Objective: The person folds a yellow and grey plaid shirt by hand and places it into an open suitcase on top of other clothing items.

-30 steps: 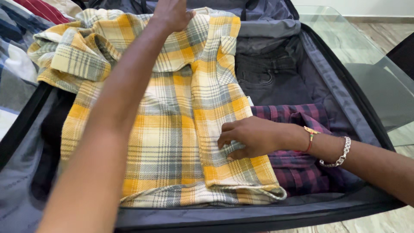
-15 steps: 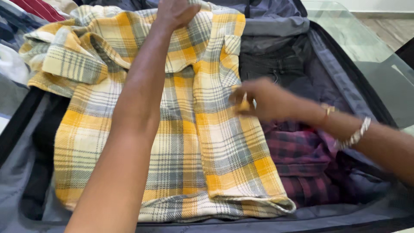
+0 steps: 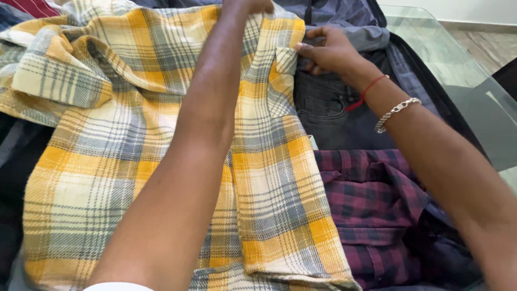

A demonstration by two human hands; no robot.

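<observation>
A yellow, grey and cream plaid shirt [image 3: 102, 140] lies spread over an open dark suitcase [image 3: 398, 59]. My left hand [image 3: 249, 5] reaches across to the shirt's collar at the top edge of the view and appears closed on the fabric; most of the hand is cut off. My right hand [image 3: 328, 51], with a red thread and a silver chain bracelet on the wrist, rests its fingers on the shirt's upper right edge near the shoulder, beside dark jeans [image 3: 328, 108].
A maroon checked shirt [image 3: 377, 210] lies at the right in the suitcase, below the dark jeans. A glass tabletop [image 3: 458, 64] stands to the right. More folded clothes [image 3: 27, 8] show at the top left.
My right hand has moved from the shirt's lower right part up to its upper right edge. The view has come closer. My left hand stays at the collar.
</observation>
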